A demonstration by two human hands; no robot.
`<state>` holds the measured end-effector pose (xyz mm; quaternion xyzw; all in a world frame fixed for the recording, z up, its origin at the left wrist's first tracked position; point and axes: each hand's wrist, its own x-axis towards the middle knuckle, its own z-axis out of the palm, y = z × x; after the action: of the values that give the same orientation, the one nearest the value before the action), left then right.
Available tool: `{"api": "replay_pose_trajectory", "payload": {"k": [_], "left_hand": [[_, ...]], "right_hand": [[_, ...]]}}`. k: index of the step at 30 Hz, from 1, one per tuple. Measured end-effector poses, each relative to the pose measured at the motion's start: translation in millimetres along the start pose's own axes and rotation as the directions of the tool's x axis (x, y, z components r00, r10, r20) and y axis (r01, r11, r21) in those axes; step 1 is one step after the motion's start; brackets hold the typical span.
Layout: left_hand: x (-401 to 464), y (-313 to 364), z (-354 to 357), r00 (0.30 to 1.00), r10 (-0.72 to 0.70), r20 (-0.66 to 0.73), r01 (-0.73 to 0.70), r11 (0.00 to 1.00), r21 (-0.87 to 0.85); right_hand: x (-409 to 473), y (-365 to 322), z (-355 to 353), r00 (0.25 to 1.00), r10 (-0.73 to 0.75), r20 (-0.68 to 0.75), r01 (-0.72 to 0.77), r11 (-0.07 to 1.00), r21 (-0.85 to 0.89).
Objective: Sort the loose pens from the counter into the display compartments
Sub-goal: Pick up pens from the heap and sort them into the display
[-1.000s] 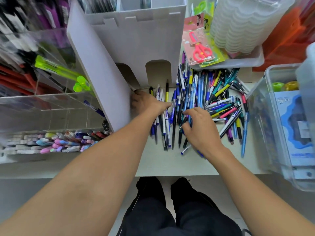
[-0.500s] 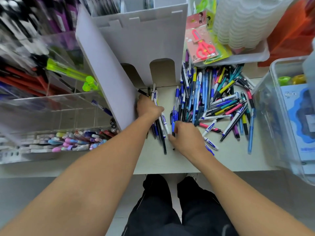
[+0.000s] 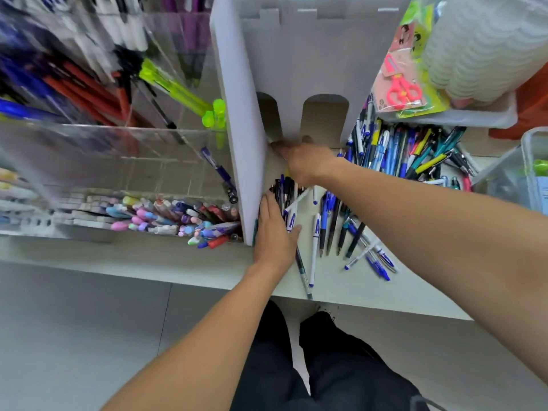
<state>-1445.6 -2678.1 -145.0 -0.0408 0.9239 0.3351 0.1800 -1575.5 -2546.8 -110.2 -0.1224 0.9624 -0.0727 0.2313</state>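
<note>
Nearest to me, the pale counter ledge (image 3: 166, 259) carries the work. My left hand (image 3: 274, 232) lies flat on it, fingers straight and together, pressing a small bunch of dark and blue-and-white pens (image 3: 286, 197) against the foot of the white foam-board divider panel (image 3: 237, 120). I judge that's to square them up and stop them rolling. It grips nothing.

Just beyond, my right hand (image 3: 305, 164) reaches across toward the low arched openings (image 3: 324, 120) of the white board stand. Its fingertips sit at the base of the panel, blurred, so I cannot tell whether they pinch a pen or only push.

To the right, a few blue-and-white ballpoints (image 3: 315, 241) lie loose and near parallel, points toward the counter edge. Further back sits the big mixed heap of blue, yellow and teal pens (image 3: 409, 155), plainly unsorted, so most of the job remains.

Left of the panel, the clear acrylic display case (image 3: 98, 134) holds pastel-capped pens (image 3: 154, 215) in its low front row, then red and blue pens (image 3: 80, 90) and neon green ones (image 3: 175, 87) in the taller bins behind.

Farthest right, a white tray (image 3: 474, 117) holds packaged pink scissors (image 3: 403, 90) and a stack of white scalloped dishes (image 3: 486, 46); a clear plastic tub (image 3: 527, 173) stands at the edge.
</note>
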Motion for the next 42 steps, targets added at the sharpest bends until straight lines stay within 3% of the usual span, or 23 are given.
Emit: {"api": "replay_pose_trajectory", "payload": {"k": [2, 5, 8, 10, 13, 18, 23, 26, 29, 33, 38, 42], "left_hand": [[0.2, 1.5, 0.7, 1.000, 0.001, -0.025, -0.001, 1.000, -0.014], [-0.5, 5.4, -1.1, 1.000, -0.011, -0.025, 0.010, 0.999, -0.033], [-3.5, 7.1, -6.0, 1.000, -0.007, 0.016, 0.008, 0.998, -0.066], [-9.8, 8.8, -10.2, 0.999, -0.008, 0.042, 0.010, 0.998, -0.057], [-21.5, 6.9, -15.2, 0.999, -0.007, 0.037, 0.007, 1.000, -0.001], [-29.7, 4.9, -17.1, 1.000, 0.004, 0.024, -0.006, 0.995, 0.104], [-28.4, 5.5, -13.2, 1.000, 0.011, -0.005, -0.010, 0.993, 0.117], [-27.7, 2.2, -10.9, 1.000, 0.009, -0.024, -0.007, 0.994, 0.105], [-25.3, 2.4, -6.2, 0.998, 0.028, -0.058, -0.023, 0.996, 0.091], [-14.7, 10.0, -6.9, 0.994, 0.046, -0.098, -0.036, 0.995, 0.098], [1.9, 23.6, -25.5, 0.999, 0.013, 0.041, -0.018, 0.993, 0.118], [-2.4, 34.6, -34.2, 0.974, -0.147, 0.175, 0.083, 0.942, 0.325]], "right_hand": [[-4.7, 4.9, 2.9, 0.998, -0.004, -0.059, -0.003, 0.994, -0.113], [-18.8, 15.3, 8.7, 0.999, -0.049, -0.016, 0.045, 0.986, -0.158], [-23.1, 17.2, 9.6, 0.981, 0.008, -0.192, -0.006, 1.000, 0.008], [-14.2, 7.1, 4.8, 0.939, 0.156, -0.307, -0.087, 0.970, 0.225], [4.5, -12.0, 1.7, 0.939, 0.297, -0.173, -0.195, 0.875, 0.444], [21.9, -25.0, 3.6, 0.921, 0.368, -0.130, -0.284, 0.860, 0.425], [15.8, -29.8, -13.3, 0.958, 0.283, 0.047, -0.280, 0.889, 0.361], [-14.3, -24.3, -22.6, 0.956, 0.277, 0.093, -0.290, 0.864, 0.412], [-72.5, -3.2, -12.7, 0.925, 0.377, 0.048, -0.336, 0.753, 0.566], [-133.8, 2.3, 27.6, 0.885, 0.458, 0.081, -0.400, 0.660, 0.636], [-148.8, -11.6, 69.6, 0.861, 0.499, 0.103, -0.453, 0.658, 0.602], [-144.2, -36.3, 91.2, 0.846, 0.497, 0.194, -0.502, 0.619, 0.604]]}}
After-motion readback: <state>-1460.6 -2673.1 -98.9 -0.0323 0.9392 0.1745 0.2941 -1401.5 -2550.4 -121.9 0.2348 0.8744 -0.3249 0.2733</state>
